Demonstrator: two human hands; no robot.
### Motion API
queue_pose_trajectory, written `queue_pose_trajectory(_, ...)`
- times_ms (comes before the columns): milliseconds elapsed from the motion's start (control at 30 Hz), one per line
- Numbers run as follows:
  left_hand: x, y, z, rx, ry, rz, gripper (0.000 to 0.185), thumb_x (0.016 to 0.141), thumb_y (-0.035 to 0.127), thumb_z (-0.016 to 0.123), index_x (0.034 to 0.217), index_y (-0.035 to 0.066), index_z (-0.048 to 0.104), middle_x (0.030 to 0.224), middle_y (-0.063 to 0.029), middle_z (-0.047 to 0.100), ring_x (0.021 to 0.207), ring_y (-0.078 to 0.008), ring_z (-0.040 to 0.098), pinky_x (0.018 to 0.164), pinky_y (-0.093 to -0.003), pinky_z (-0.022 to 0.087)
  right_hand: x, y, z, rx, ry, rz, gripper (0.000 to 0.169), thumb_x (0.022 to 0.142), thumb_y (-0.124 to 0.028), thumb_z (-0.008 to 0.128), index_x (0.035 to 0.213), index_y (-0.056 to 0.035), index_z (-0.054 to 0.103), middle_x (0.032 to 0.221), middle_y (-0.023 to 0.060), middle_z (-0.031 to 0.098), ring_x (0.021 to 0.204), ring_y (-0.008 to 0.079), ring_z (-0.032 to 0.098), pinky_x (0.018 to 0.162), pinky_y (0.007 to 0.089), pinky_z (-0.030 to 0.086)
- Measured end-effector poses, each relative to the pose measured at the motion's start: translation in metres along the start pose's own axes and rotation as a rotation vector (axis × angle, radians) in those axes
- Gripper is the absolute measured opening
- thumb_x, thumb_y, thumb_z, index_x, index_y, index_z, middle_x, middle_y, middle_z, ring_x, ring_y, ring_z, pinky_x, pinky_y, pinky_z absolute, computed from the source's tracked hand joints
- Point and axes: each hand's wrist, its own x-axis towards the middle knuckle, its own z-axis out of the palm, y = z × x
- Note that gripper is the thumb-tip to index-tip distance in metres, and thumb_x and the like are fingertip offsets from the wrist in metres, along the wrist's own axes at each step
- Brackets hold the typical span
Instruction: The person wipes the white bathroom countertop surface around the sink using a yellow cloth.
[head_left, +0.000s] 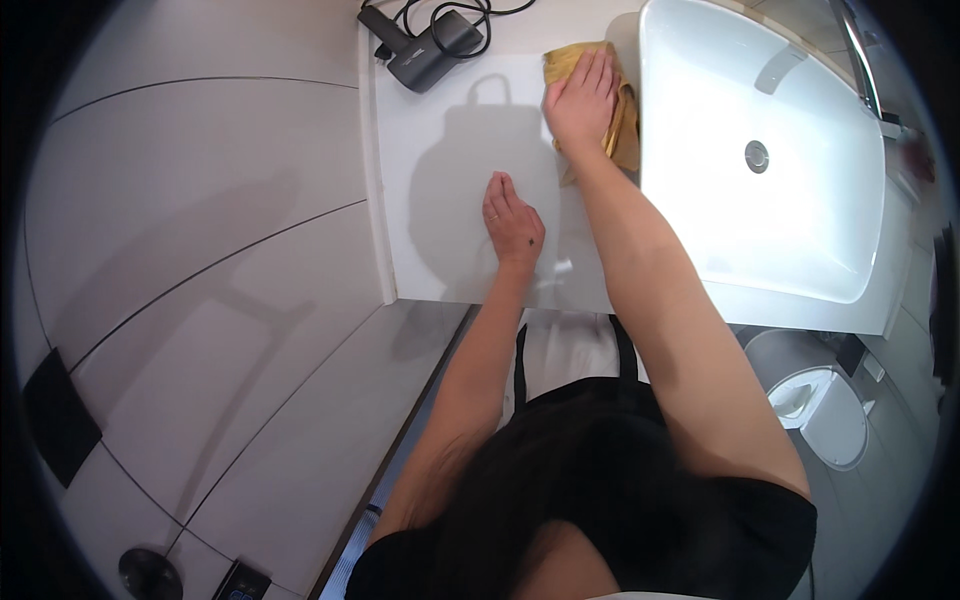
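Note:
My right hand (585, 105) presses flat on a folded yellow-brown cloth (624, 142), which lies on the white countertop (465, 262) against the left side of the white washbasin (750, 225). Its fingers point away from me, and part of the cloth is hidden under the palm. Lower and to the left, my left hand (514, 217) is over the counter with its fingers together and holds nothing; a ring shows on one finger. Whether that palm touches the surface, I cannot tell.
A dark grey hair dryer (435, 51) with a looped black cord lies at the counter's far left corner. The tiled wall (225, 165) borders the counter on the left. A chrome faucet (859, 60) stands beyond the basin at the upper right, and a toilet (817, 412) is below right.

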Motion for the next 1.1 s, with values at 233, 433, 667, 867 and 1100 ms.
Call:
queue_pose_trajectory(233, 0.0, 0.002, -0.003, 0.021, -0.026, -0.022, 0.057, 0.087, 0.004, 0.05, 0.141, -0.012, 0.04, 0.145, -0.0224, 0.041, 0.134, -0.0368, 0.04, 0.113, -0.0461, 0.033, 0.047, -0.003, 0.028, -0.022, 0.161, -0.036, 0.056, 0.087, -0.027, 0.051, 0.13, 0.0089, 0.054, 0.139, 0.0274, 0.053, 0.131, 0.0409, 0.047, 0.114, 0.0511, 0.034)
queue_pose_trajectory(433, -0.003, 0.001, -0.001, -0.011, -0.018, -0.038, 0.059, 0.087, 0.003, 0.049, 0.143, -0.01, 0.039, 0.146, -0.0217, 0.04, 0.135, -0.0364, 0.039, 0.115, -0.0469, 0.029, 0.078, -0.008, 0.036, 0.023, 0.005, 0.048, 0.058, 0.092, -0.027, 0.048, 0.14, 0.006, 0.048, 0.149, 0.0224, 0.046, 0.14, 0.0346, 0.039, 0.119, 0.0475, 0.026)
queue_pose_trajectory(667, -0.001, 0.002, -0.002, 0.02, 0.024, -0.01, 0.055, 0.087, 0.003, 0.05, 0.14, -0.01, 0.042, 0.144, -0.0218, 0.042, 0.128, -0.0378, 0.044, 0.11, -0.0477, 0.036, 0.063, -0.006, 0.026, 0.066, -0.027, -0.085, 0.06, 0.092, -0.03, 0.049, 0.139, 0.008, 0.049, 0.146, 0.0246, 0.049, 0.14, 0.036, 0.04, 0.12, 0.047, 0.025)
queue_pose_trajectory(867, 0.002, 0.008, -0.002, 0.023, 0.076, 0.022, 0.053, 0.086, 0.002, 0.051, 0.137, -0.01, 0.044, 0.141, -0.0215, 0.045, 0.125, -0.0392, 0.046, 0.108, -0.0482, 0.037, -0.013, -0.009, -0.007, 0.159, 0.051, -0.248, 0.053, 0.087, -0.024, 0.055, 0.132, 0.0031, 0.057, 0.139, 0.0215, 0.056, 0.131, 0.0359, 0.051, 0.115, 0.0459, 0.035)
queue_pose_trajectory(1100, -0.004, -0.011, 0.004, -0.17, 0.158, 0.016, 0.051, 0.084, -0.003, 0.047, 0.135, -0.006, 0.049, 0.137, -0.0206, 0.05, 0.126, -0.039, 0.047, 0.11, -0.047, 0.037, -0.112, -0.005, -0.075, 0.375, -0.22, -0.33, 0.058, 0.087, -0.018, 0.058, 0.14, 0.0032, 0.049, 0.147, 0.0215, 0.048, 0.139, 0.0345, 0.044, 0.118, 0.0455, 0.032)
